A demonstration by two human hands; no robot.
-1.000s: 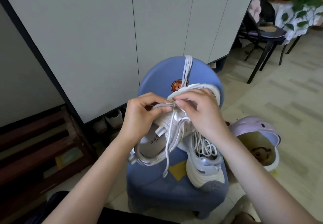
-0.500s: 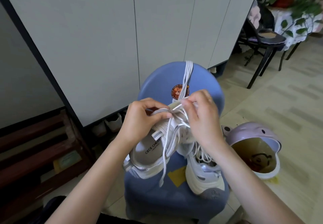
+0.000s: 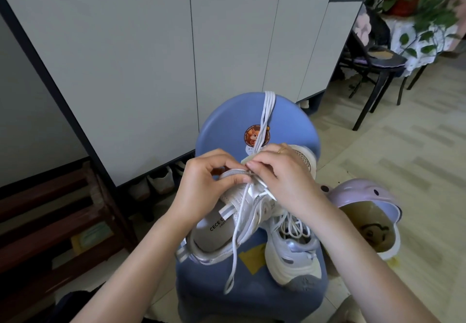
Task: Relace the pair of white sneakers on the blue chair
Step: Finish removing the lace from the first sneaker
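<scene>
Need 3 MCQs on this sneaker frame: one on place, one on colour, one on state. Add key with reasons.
1. Where does the second sneaker lie?
A. on the chair seat, right of the held sneaker
B. on the floor
C. on the dark shelf

2. What colour is the chair?
A. red
B. blue
C. green

3. What is the held sneaker's state?
A. fully laced and tied
B. untouched on the seat
C. gripped by both hands, a lace end hanging loose

Key: 1 A, it rests on the seat beside the held one. 2 B, backrest and seat are blue. 3 C, the left hand and right hand pinch at its eyelets while the lace dangles below.
</scene>
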